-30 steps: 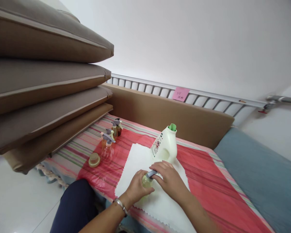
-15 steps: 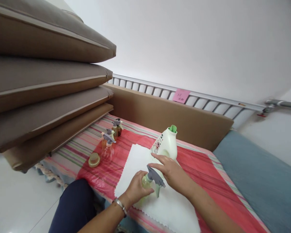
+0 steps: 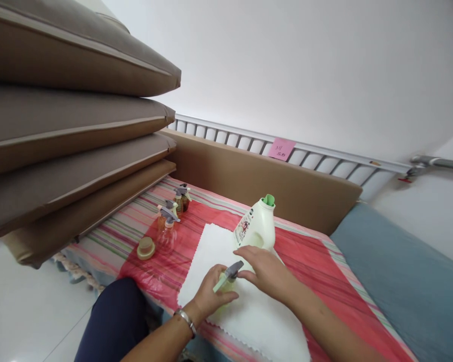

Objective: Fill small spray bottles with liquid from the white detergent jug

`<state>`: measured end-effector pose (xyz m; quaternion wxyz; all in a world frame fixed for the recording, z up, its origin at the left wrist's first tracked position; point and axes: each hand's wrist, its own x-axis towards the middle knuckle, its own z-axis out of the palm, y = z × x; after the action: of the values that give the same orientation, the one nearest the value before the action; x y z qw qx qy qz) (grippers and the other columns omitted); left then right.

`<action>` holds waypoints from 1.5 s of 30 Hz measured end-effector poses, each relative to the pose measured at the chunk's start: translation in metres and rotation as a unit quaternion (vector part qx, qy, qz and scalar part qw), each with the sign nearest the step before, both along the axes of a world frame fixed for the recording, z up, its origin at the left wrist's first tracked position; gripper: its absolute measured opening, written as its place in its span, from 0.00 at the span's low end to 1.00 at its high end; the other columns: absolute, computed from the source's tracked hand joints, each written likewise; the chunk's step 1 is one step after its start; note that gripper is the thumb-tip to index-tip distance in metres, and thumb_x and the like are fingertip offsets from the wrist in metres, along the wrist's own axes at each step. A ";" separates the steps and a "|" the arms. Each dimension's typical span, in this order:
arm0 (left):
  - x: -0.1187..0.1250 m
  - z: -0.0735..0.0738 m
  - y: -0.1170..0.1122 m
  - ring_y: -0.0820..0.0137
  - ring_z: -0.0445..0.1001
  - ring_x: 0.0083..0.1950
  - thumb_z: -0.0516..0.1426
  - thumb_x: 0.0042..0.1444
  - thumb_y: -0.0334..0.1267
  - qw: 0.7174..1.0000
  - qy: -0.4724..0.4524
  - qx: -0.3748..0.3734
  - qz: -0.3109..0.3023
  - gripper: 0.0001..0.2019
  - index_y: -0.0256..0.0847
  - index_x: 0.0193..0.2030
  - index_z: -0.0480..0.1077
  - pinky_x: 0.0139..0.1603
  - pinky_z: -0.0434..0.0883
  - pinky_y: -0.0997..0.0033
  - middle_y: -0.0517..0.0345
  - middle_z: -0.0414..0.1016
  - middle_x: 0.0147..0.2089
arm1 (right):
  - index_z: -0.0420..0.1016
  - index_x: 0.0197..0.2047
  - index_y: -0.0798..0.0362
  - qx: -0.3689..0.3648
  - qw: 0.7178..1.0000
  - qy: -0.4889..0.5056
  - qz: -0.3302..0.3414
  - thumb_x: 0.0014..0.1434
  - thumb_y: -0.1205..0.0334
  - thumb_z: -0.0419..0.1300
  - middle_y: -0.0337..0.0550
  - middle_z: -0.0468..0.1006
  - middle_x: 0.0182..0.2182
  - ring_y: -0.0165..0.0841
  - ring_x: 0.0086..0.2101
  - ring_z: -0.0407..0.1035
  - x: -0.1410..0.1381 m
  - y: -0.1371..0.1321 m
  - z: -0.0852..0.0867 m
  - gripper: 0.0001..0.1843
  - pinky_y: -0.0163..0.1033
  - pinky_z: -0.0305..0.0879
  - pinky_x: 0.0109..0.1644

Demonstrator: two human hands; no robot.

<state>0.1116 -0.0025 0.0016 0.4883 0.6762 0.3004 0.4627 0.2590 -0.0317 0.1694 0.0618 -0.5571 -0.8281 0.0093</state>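
Fingers [image 3: 211, 282] of the left hand [image 3: 210, 291] were wrapped around the body of a small spray bottle [image 3: 226, 285] holding pale yellow-green liquid, keeping it upright on the white cloth [image 3: 249, 317]. Those of the right hand [image 3: 266, 271] pinched the grey trigger head [image 3: 234, 269] at the bottle's neck. The head sat tilted, its nozzle pointing off to the left, and whether it was threaded tight or only resting on the neck could not be told. A bracelet [image 3: 186, 320] circled the left wrist.

Just behind the hands, at the far edge of the cloth, stood a white detergent jug [image 3: 257, 226] with a green spout, its cap off. The cloth lay on a red plastic sheet [image 3: 309, 266] spread over a striped cover. To the left, well apart from the hands, a cluster of small spray bottles [image 3: 171, 213] with amber liquid stood with their grey heads on, and a round tan cap [image 3: 146, 247] lay beside them.

By my reading, the bottle in hand was already filled and its head was being fitted or turned; the jug's spout remained uncapped.

Brown cushions [image 3: 71, 130] were stacked on the left, and a pink note [image 3: 282, 149] stuck to the railing behind.
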 end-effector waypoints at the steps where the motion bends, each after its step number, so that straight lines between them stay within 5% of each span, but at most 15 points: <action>1: 0.001 -0.001 0.000 0.63 0.69 0.47 0.66 0.41 0.37 1.000 -0.003 -0.001 0.004 0.23 0.41 0.45 0.67 0.51 0.64 0.64 0.56 0.70 0.44 | 0.72 0.50 0.46 -0.009 1.000 0.007 0.008 0.55 0.62 0.61 0.43 0.76 0.47 0.41 0.45 0.70 -0.001 0.000 -0.002 0.18 0.42 0.63 0.49; 4: 0.004 -0.001 -0.001 0.62 0.69 0.47 0.68 0.38 0.36 1.000 -0.005 -0.009 0.027 0.23 0.40 0.43 0.67 0.51 0.64 0.63 0.55 0.70 0.43 | 0.74 0.47 0.46 -0.027 0.999 0.018 0.002 0.54 0.66 0.59 0.41 0.79 0.41 0.38 0.42 0.71 -0.006 -0.001 -0.006 0.16 0.40 0.62 0.47; 9: 0.004 0.001 -0.002 0.62 0.68 0.47 0.68 0.37 0.36 1.000 0.014 0.004 0.023 0.23 0.40 0.42 0.69 0.50 0.65 0.62 0.55 0.71 0.43 | 0.60 0.61 0.52 -0.034 0.997 0.020 -0.064 0.49 0.66 0.60 0.45 0.79 0.35 0.40 0.35 0.72 -0.014 -0.004 -0.008 0.34 0.39 0.63 0.36; 22: 0.009 0.005 -0.001 0.59 0.70 0.51 0.66 0.37 0.31 1.000 -0.006 -0.015 0.005 0.26 0.36 0.48 0.70 0.57 0.64 0.57 0.50 0.73 0.47 | 0.64 0.59 0.55 -0.026 0.990 0.001 -0.139 0.49 0.63 0.62 0.45 0.80 0.32 0.46 0.36 0.72 -0.025 -0.005 -0.008 0.32 0.41 0.57 0.35; 33: 0.004 0.022 0.000 0.59 0.70 0.53 0.65 0.39 0.32 1.000 0.011 -0.005 -0.026 0.25 0.39 0.48 0.71 0.59 0.63 0.59 0.51 0.75 0.50 | 0.71 0.52 0.54 -0.016 0.976 0.117 -0.183 0.46 0.64 0.63 0.46 0.79 0.30 0.48 0.36 0.72 -0.022 -0.001 -0.019 0.27 0.47 0.60 0.41; 39: -0.010 0.009 0.001 0.56 0.67 0.56 0.69 0.33 0.36 0.997 0.005 -0.053 -0.055 0.35 0.38 0.53 0.68 0.61 0.60 0.56 0.49 0.71 0.54 | 0.62 0.57 0.51 0.024 0.924 0.308 -0.226 0.51 0.52 0.56 0.49 0.74 0.49 0.41 0.46 0.70 0.001 -0.020 -0.060 0.31 0.45 0.65 0.48; 42: -0.019 -0.007 0.000 0.56 0.66 0.57 0.71 0.27 0.34 0.994 0.018 -0.091 -0.056 0.44 0.37 0.57 0.63 0.62 0.60 0.55 0.47 0.69 0.55 | 0.64 0.53 0.58 0.028 0.881 0.390 -0.266 0.51 0.46 0.50 0.57 0.75 0.46 0.43 0.42 0.72 0.001 -0.037 -0.096 0.32 0.46 0.69 0.45; 45: -0.017 -0.017 -0.002 0.57 0.68 0.54 0.70 0.29 0.33 0.994 0.030 -0.095 -0.032 0.40 0.38 0.54 0.64 0.58 0.64 0.56 0.49 0.72 0.52 | 0.67 0.49 0.59 0.014 0.859 0.437 -0.267 0.49 0.45 0.51 0.56 0.76 0.43 0.41 0.36 0.74 -0.014 -0.045 -0.119 0.31 0.42 0.72 0.39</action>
<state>0.0950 -0.0045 -0.0154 0.5556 0.6495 0.3361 0.3955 0.2453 -0.0766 0.0508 0.4256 -0.6943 -0.5356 0.2235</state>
